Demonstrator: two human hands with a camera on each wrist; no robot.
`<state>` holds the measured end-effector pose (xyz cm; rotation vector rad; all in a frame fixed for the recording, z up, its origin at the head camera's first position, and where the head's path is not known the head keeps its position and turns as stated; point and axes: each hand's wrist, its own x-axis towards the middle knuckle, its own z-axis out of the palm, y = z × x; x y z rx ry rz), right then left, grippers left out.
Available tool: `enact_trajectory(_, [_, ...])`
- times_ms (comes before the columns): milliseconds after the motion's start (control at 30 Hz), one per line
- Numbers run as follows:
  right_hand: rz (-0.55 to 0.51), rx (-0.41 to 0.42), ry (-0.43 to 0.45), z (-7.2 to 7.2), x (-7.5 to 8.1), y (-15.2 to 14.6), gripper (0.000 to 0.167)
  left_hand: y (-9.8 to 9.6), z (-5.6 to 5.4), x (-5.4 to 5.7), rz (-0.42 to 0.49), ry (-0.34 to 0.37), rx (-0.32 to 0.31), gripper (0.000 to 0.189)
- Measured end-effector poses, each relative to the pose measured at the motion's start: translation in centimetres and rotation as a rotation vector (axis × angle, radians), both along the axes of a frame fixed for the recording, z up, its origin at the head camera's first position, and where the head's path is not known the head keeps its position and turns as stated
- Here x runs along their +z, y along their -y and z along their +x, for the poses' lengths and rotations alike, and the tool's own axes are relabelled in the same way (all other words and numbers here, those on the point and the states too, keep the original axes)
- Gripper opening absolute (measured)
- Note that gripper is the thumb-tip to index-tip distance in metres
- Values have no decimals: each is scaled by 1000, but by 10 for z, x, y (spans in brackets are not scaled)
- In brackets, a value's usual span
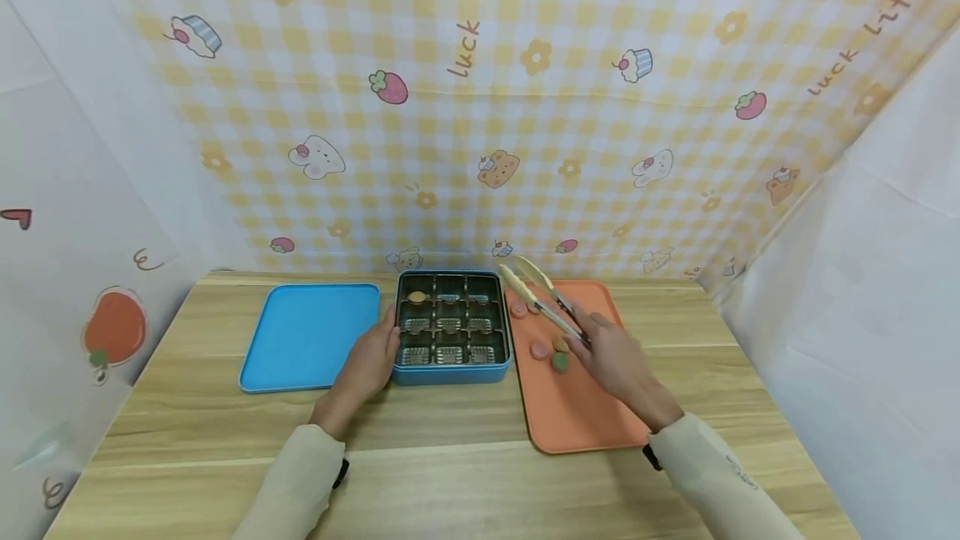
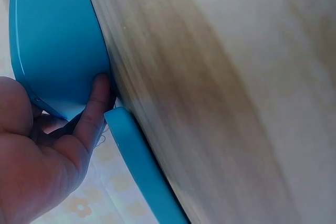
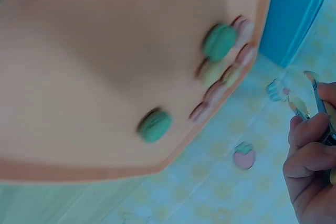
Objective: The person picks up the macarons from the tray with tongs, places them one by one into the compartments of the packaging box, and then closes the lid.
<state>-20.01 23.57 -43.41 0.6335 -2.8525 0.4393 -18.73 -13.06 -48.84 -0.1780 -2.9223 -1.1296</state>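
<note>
A blue box [image 1: 450,374] with a dark divided insert stands in the middle of the table. One yellowish macaron [image 1: 416,297] lies in its far-left compartment. My left hand [image 1: 372,358] rests against the box's left wall, and in the left wrist view one finger [image 2: 95,106] touches that wall low down. My right hand [image 1: 611,357] holds a pair of tongs [image 1: 551,307] with pale tips, spread apart, with nothing visible between them. Below the tongs lies an orange tray [image 1: 573,423] bearing several macarons, among them a pink one [image 1: 540,350] and a green one [image 3: 156,125].
A flat blue lid [image 1: 311,336] lies left of the box, close to my left hand. The orange tray sits right beside the box's right side. Behind the wooden table [image 1: 442,482] hangs a yellow checked cloth [image 1: 450,132].
</note>
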Motion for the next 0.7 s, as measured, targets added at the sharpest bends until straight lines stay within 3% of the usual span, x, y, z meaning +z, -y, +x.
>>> enact_trajectory(133, [24, -14, -20, 2, -2, -16, 38, 1, -1, 1, -4, 10, -4, 52])
enact_trajectory(533, [56, -107, 58, 9, -9, -55, 53, 2, -3, 1, -1, 19, -4, 52])
enact_trajectory(700, [78, -126, 53, 10, -13, -67, 54, 1, -3, 1, -1, 28, -3, 52])
